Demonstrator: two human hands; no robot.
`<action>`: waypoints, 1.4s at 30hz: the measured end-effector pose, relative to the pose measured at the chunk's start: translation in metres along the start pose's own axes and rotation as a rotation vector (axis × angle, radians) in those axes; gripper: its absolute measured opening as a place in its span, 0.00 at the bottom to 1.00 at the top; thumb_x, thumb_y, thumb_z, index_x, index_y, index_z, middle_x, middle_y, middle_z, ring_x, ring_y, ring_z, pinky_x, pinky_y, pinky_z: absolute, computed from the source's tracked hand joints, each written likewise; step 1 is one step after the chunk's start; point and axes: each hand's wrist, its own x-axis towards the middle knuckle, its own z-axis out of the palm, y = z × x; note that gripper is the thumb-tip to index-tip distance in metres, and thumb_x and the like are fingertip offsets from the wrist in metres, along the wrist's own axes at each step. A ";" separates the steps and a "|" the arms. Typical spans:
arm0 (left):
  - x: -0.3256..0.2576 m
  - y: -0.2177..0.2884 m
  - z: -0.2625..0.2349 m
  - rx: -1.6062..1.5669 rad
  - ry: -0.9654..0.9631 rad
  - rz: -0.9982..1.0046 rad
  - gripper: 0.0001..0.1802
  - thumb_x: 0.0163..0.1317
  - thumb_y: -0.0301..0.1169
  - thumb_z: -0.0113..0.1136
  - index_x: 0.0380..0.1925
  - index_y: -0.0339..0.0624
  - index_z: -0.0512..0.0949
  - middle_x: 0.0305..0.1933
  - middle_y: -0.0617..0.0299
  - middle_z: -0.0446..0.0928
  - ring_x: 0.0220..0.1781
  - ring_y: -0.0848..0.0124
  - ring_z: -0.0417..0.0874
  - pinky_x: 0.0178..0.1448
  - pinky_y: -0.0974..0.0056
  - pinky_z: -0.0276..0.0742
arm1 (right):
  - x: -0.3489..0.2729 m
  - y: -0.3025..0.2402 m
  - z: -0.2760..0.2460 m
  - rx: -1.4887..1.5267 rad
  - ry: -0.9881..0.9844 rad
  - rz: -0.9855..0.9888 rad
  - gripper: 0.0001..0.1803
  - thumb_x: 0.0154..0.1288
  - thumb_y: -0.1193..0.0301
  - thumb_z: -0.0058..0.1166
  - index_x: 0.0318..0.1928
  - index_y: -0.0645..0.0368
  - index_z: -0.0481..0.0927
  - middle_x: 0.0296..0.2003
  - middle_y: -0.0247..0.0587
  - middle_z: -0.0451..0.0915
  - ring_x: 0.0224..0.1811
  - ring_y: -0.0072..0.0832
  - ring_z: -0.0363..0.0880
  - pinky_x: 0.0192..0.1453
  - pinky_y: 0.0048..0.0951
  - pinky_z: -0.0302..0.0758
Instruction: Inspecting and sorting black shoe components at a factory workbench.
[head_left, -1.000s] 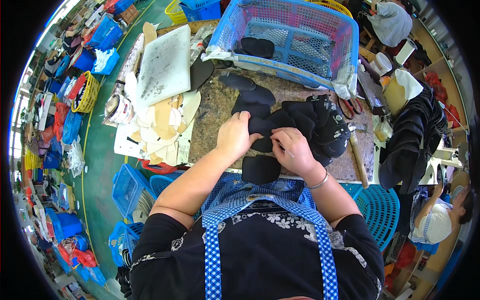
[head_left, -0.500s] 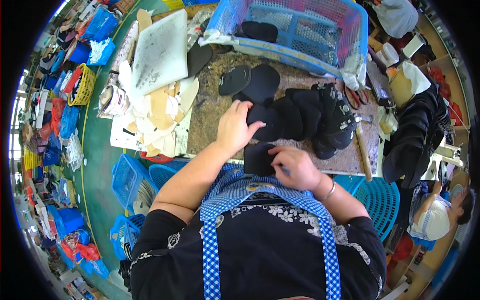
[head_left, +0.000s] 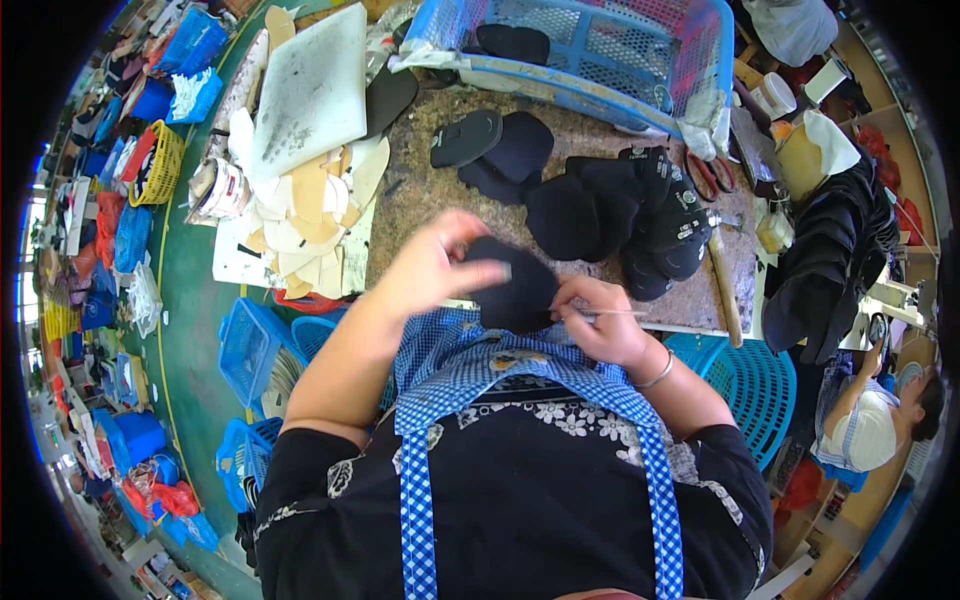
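Observation:
A rounded black fabric piece (head_left: 515, 295) is held up in front of my apron, at the table's near edge. My left hand (head_left: 425, 268), smeared by motion, grips its left side, the thumb lying across its face and the fingers partly hidden. At its right edge, my right hand (head_left: 605, 322) is closed in a pinch on a thin pale stick (head_left: 622, 313), whose tip is hidden by the fingers. Beyond my hands lies an overlapping row of black pieces (head_left: 565, 218), some with pale print. Further left, a few more black pieces (head_left: 468, 138) are stacked.
A blue plastic basket (head_left: 560, 78) stands at the table's far side. Pale cut-outs (head_left: 310, 215) and a white board (head_left: 312, 95) lie left. A hammer (head_left: 725, 285) and red-handled scissors (head_left: 708, 175) lie right, near piled black pieces (head_left: 825, 260). Another person (head_left: 865, 430) sits far right.
The left hand has come off the row of pieces and moved left and nearer, onto the held piece. That piece has turned and risen slightly. A thin stick now shows in the right hand.

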 end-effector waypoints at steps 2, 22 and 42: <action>-0.019 -0.003 0.015 0.339 0.000 0.256 0.18 0.39 0.33 0.68 0.30 0.40 0.73 0.36 0.60 0.72 0.41 0.65 0.73 0.44 0.63 0.69 | 0.002 -0.001 0.000 0.168 0.171 -0.008 0.04 0.51 0.83 0.43 0.28 0.65 0.70 0.31 0.49 0.77 0.33 0.31 0.77 0.36 0.26 0.74; 0.031 0.002 0.014 0.480 -0.090 0.458 0.13 0.44 0.25 0.61 0.32 0.39 0.71 0.45 0.56 0.73 0.45 0.56 0.74 0.48 0.60 0.70 | 0.061 -0.010 -0.033 -0.351 0.134 -0.038 0.02 0.49 0.82 0.50 0.26 0.65 0.71 0.24 0.44 0.76 0.32 0.33 0.78 0.38 0.29 0.74; 0.032 0.009 0.021 0.765 -0.011 0.532 0.17 0.41 0.30 0.62 0.31 0.41 0.69 0.47 0.61 0.73 0.54 0.61 0.68 0.54 0.57 0.62 | 0.137 0.026 -0.045 -0.390 0.215 0.012 0.05 0.53 0.76 0.52 0.29 0.66 0.75 0.24 0.44 0.79 0.29 0.29 0.80 0.32 0.25 0.75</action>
